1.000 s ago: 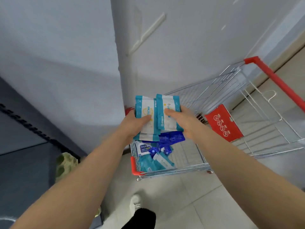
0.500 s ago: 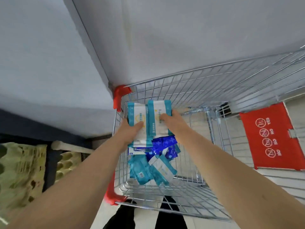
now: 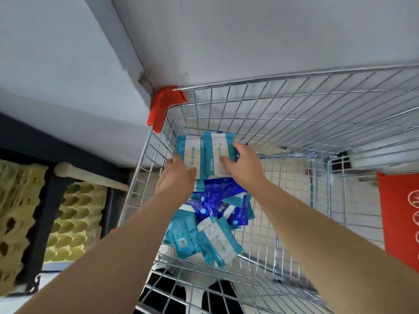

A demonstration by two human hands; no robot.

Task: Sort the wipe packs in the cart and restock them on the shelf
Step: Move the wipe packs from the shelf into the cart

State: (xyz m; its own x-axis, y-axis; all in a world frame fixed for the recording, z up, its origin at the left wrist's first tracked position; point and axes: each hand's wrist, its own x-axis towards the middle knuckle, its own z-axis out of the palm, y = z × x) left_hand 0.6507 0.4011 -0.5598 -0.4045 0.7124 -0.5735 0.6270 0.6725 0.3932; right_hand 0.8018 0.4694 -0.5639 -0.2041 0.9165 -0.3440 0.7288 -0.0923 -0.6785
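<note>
Two teal-and-white packs (image 3: 213,150) are held side by side, printed faces up, low in the far-left corner of the cart (image 3: 294,103). The left hand (image 3: 179,177) grips the left pack, with the thumb across its face and the fingers curled round its outer edge. The right hand (image 3: 244,164) grips the other pack, with fingertips hooked over its far edge and the thumb on its face. Whether the pair touches the basket floor cannot be told.

At 6 o'clock of the pair, touching its lower edge, lie dark-blue packs (image 3: 215,198). Farther toward 6 o'clock, loose teal packs (image 3: 188,239) overlap at odd angles. A red corner guard (image 3: 165,107) sits at 10 o'clock, and a red seat flap (image 3: 401,218) is well apart at 3 o'clock. Egg trays (image 3: 74,218) stand outside the basket at 8 o'clock.

The step in hand is probably grouping like packs at the far end. To do it well:
- Keep the two edges flush.
- Seat the pair against the end wire, clear of the blue ones.
- Let go only once the pair is supported, since soft film packs will likely slump or slide.
</note>
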